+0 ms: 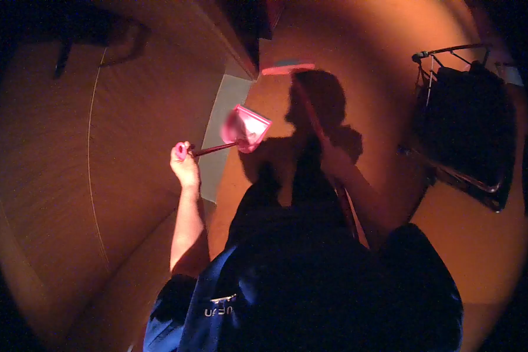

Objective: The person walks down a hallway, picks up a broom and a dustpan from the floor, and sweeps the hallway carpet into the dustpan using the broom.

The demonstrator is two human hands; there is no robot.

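Observation:
My left hand (pixel 186 170) is closed around the pink-ended handle of a long-handled dustpan (pixel 255 124). The pink pan hangs out ahead and to the right of that hand, over or on the floor; whether it touches, I cannot tell. In dim light, my right hand (pixel 336 159) appears wrapped round the long reddish stick of a broom (pixel 314 114). Its pink head (pixel 287 68) lies on the floor farther ahead, beyond the dustpan. My fingers on the right are hard to make out in the shadow.
A brown sofa-like surface or panel (pixel 141 117) fills the left side, with a grey strip (pixel 217 141) along its foot. A black folding chair (pixel 466 117) stands at the right. My shadow darkens the orange-lit floor (pixel 381 53).

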